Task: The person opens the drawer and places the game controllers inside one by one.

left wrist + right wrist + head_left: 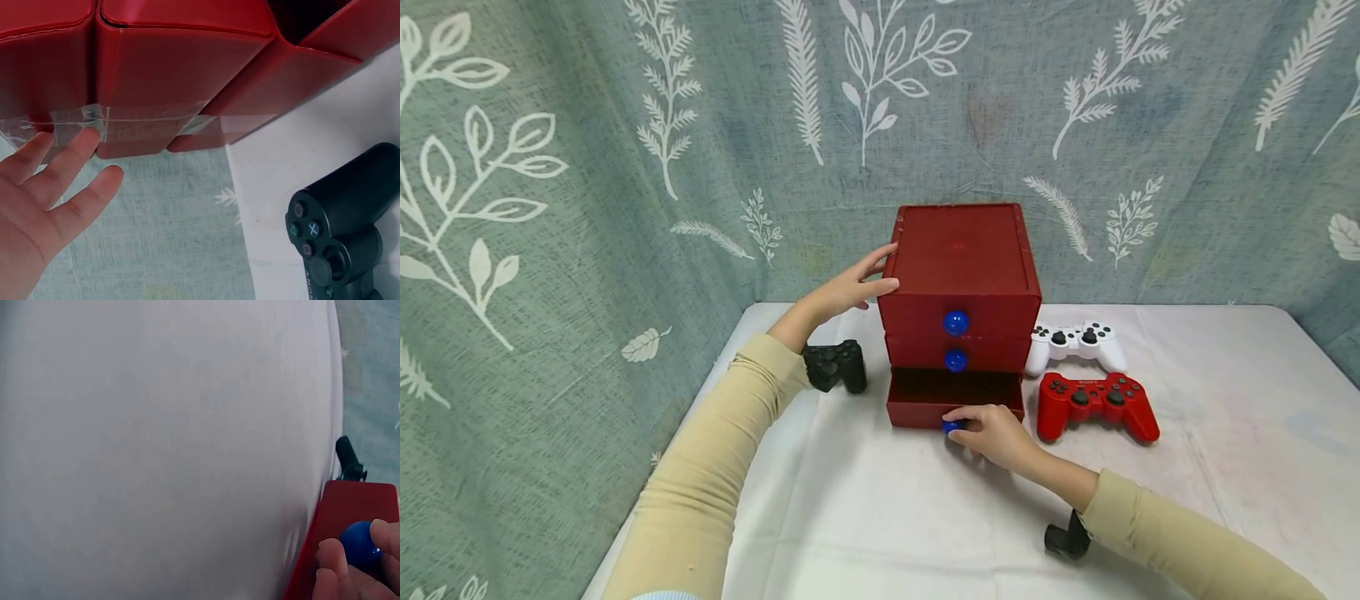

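A red three-drawer cabinet (958, 250) stands on the white table, a blue round knob on each drawer. Its bottom drawer (917, 415) is pulled partway out; the upper two are closed. My right hand (996, 433) pinches the bottom drawer's blue knob (359, 544) between thumb and fingers. At the cabinet's left side is my left hand (853, 285), fingers extended and near or on the side wall. In the left wrist view the left hand's fingertips (107, 180) lie by clear tape (156, 119) along the drawer stack. What the drawer holds inside is too dark to tell.
A black game controller (837, 365) lies left of the cabinet. On the right lie a white controller (1075, 346) and a red controller (1097, 406). Another black object (1067, 537) is partly hidden under my right sleeve. A leaf-patterned green curtain (865, 167) hangs behind.
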`<action>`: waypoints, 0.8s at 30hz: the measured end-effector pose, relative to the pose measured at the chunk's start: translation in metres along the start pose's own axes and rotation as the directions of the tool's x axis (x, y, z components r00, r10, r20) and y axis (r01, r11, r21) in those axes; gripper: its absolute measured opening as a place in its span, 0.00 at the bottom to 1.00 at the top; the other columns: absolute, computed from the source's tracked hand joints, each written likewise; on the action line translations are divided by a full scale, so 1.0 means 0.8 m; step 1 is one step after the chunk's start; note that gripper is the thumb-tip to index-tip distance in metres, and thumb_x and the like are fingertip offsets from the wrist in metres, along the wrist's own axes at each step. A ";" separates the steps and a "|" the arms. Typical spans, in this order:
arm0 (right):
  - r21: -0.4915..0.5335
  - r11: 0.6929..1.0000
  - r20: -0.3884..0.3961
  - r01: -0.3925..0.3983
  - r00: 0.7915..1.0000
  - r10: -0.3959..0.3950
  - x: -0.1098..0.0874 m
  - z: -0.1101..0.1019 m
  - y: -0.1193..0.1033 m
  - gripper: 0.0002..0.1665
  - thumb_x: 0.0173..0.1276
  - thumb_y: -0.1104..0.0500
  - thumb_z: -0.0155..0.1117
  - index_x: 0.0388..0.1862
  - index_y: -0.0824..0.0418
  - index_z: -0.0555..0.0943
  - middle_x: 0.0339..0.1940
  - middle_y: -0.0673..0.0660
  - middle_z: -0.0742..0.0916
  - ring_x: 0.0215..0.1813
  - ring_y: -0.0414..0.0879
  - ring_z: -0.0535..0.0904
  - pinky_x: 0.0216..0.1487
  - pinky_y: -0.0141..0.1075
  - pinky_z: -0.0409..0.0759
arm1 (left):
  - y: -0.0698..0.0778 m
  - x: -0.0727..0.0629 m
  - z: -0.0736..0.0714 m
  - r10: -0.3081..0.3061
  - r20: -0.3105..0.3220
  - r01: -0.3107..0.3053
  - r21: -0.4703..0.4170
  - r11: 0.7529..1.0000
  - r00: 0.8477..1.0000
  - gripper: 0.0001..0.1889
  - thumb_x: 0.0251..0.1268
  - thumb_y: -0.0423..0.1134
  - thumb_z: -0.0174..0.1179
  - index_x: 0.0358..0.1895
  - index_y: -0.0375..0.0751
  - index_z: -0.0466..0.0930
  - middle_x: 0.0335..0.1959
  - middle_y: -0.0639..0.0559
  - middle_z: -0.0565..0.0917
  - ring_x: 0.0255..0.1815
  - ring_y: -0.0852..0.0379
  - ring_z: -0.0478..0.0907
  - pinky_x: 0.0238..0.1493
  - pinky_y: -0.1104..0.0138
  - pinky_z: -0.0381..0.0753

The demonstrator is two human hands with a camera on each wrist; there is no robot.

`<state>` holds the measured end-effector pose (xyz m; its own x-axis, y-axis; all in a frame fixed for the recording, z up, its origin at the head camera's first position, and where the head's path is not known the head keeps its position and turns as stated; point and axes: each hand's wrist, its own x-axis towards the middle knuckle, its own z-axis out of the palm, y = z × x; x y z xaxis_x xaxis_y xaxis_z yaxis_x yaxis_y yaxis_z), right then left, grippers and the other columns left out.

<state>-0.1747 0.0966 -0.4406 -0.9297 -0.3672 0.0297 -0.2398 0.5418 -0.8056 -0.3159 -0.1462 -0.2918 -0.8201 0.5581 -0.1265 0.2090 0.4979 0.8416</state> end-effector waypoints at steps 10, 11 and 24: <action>0.023 0.999 0.036 0.032 0.999 -0.033 -0.010 0.003 0.001 0.16 0.59 0.59 0.65 0.47 0.59 0.83 0.22 0.53 0.84 0.17 0.45 0.75 0.16 0.30 0.67 | 0.000 -0.001 0.001 0.006 0.007 -0.006 -0.015 1.000 1.000 0.35 0.64 0.55 0.48 0.71 0.72 0.41 0.73 0.50 0.46 0.70 0.49 0.54 0.57 0.45 0.64; 0.023 0.999 0.042 0.030 0.999 -0.031 -0.011 0.003 0.001 0.16 0.59 0.59 0.65 0.48 0.59 0.83 0.23 0.53 0.84 0.17 0.45 0.75 0.16 0.30 0.68 | 0.000 -0.001 0.001 0.006 0.008 -0.006 -0.015 1.000 1.000 0.35 0.64 0.55 0.48 0.71 0.71 0.41 0.73 0.50 0.46 0.70 0.49 0.54 0.57 0.45 0.64; 0.040 0.998 0.084 0.047 0.995 -0.050 -0.031 0.007 -0.006 0.16 0.61 0.62 0.63 0.49 0.60 0.82 0.29 0.54 0.85 0.18 0.44 0.75 0.16 0.29 0.68 | -0.002 0.001 0.001 0.020 0.014 -0.020 -0.019 1.000 1.000 0.35 0.64 0.55 0.47 0.71 0.70 0.40 0.73 0.50 0.45 0.70 0.47 0.54 0.57 0.45 0.63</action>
<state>-0.1486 0.0990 -0.4408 -0.8896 -0.4562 0.0204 -0.2720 0.4934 -0.8262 -0.3165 -0.1462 -0.2935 -0.8085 0.5768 -0.1167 0.2150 0.4742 0.8538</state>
